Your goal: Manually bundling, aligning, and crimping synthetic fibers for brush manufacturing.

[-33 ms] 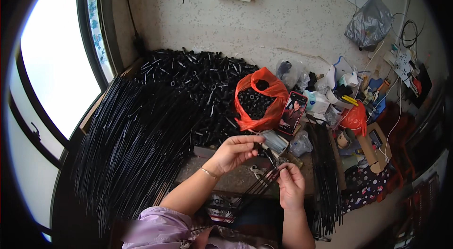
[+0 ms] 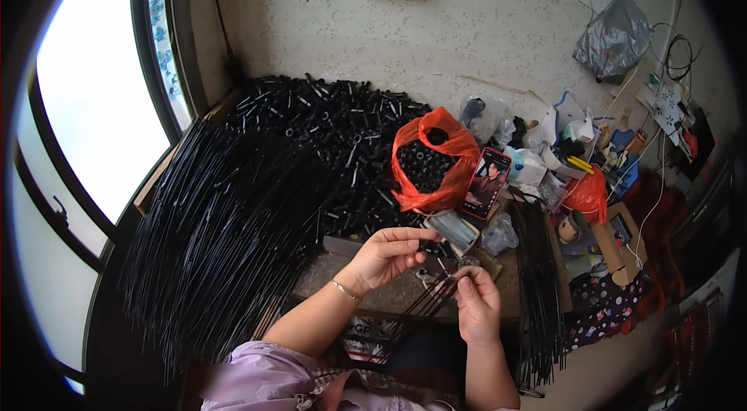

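My left hand [image 2: 387,255], a bracelet on its wrist, is closed in a pinch over the work table. Whatever lies between its fingertips is too small to make out. To its right, my right hand [image 2: 476,302] pinches a few thin black rods [image 2: 426,298] near their upper ends. They slant down toward my lap, and one tip points toward my left fingers. Just beyond the hands stands an orange-red plastic bag [image 2: 408,194] holding many short black tubular parts [image 2: 424,166].
Loose black tubular parts [image 2: 342,127] are heaped along the wall. A large bundle of black rods [image 2: 226,232] covers the left; a smaller bundle [image 2: 538,286] hangs at the right. A phone [image 2: 487,184] leans beside the bag, near clutter and an open cardboard box [image 2: 618,251].
The view has shifted slightly. The dark piece seen between my hands at the rod tip no longer shows there, and a pale tip is visible. My right hand has barely moved.
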Demonstrator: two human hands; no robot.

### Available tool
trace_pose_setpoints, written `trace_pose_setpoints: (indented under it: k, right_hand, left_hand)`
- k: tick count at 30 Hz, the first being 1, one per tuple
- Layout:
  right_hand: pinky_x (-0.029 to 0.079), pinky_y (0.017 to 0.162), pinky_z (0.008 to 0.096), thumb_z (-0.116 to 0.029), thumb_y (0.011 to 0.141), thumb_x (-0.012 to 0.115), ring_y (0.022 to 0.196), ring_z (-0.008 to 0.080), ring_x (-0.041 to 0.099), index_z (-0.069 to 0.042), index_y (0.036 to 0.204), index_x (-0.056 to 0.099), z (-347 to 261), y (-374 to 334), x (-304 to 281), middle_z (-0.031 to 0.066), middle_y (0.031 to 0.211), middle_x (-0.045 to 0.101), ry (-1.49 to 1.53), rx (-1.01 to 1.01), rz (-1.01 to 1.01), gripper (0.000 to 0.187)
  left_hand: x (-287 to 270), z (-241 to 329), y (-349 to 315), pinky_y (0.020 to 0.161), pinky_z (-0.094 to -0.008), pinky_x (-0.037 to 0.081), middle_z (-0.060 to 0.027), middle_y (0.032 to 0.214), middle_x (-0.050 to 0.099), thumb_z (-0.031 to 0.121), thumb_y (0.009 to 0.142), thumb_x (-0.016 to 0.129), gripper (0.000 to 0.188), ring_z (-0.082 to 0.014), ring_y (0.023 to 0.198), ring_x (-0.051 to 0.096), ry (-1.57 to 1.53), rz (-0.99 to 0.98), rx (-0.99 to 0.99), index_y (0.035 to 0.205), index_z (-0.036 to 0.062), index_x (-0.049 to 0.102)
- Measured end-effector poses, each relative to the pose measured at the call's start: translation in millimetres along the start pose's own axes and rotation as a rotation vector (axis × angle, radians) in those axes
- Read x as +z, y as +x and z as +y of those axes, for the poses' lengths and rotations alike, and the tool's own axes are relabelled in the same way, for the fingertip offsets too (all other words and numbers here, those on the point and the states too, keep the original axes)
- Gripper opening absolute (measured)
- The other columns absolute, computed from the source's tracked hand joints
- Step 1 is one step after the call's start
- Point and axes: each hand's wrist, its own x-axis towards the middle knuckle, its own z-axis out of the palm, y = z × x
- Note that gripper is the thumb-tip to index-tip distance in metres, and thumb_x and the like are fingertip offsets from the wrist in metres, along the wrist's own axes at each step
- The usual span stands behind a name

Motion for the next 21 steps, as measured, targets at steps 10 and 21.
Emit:
trace_pose_setpoints:
  k: [10, 21]
  right_hand:
    - [0.042, 0.068, 0.0246, -0.003, 0.073, 0.05, 0.071, 0.0127, 0.051, 0.0, 0.083, 0.048, 23.1, -54.9, 80.9, 0.006, 0.079, 0.052, 0.125, 0.116, -0.125, 0.011]
    - [0.041, 0.061, 0.0228, -0.003, 0.07, 0.054, 0.064, 0.0133, 0.05, 0.0, 0.079, 0.043, 40.5, -67.9, 80.1, 0.008, 0.075, 0.051, 0.145, 0.009, -0.242, 0.015]
  left_hand:
    - [30.2, -5.9, -122.9, 0.061, -0.026, 0.049, -0.0201, 0.09, 0.05, 0.001, 0.071, 0.05, 0.018, -0.0196, 0.07, 0.056, 0.156, 0.022, 0.321, 0.088, -0.0048, 0.051]
    - [12.9, -14.9, -131.2, 0.053, -0.0307, 0.051, -0.0156, 0.091, 0.042, -0.001, 0.067, 0.053, 0.012, -0.0219, 0.067, 0.054, 0.122, -0.047, 0.31, 0.079, -0.0039, 0.051]
